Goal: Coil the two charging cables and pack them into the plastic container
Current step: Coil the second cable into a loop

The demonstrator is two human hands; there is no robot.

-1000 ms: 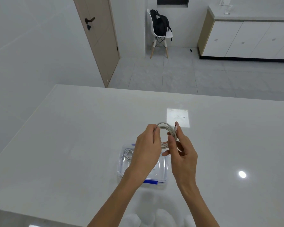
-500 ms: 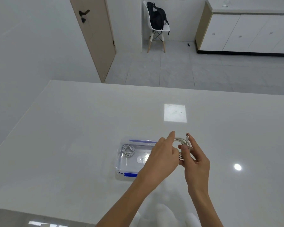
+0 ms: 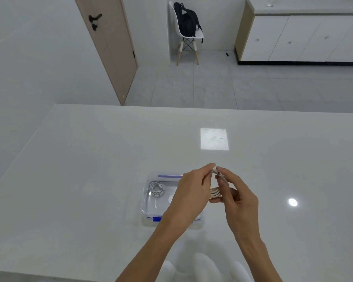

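Note:
A clear plastic container (image 3: 149, 208) with blue clips lies on the white table (image 3: 90, 180). One coiled white cable (image 3: 157, 188) lies inside it at the far left corner. Both hands hold a second coiled white cable (image 3: 215, 192) just above the container's right side. My left hand (image 3: 192, 196) pinches the coil's top with thumb and forefinger. My right hand (image 3: 236, 198) grips the coil from the right, fingers curled round its loops. Most of this coil is hidden between the hands.
The table's far edge runs across the middle of the view, its left edge slants down to the left. Beyond it are a door (image 3: 108, 47), a white chair (image 3: 189, 35) carrying a black backpack, and white cabinets (image 3: 304, 37).
The hands have squeezed the second coil flatter and tighter. They stay over the container's right side, as half a second ago; the camera view has shifted slightly.

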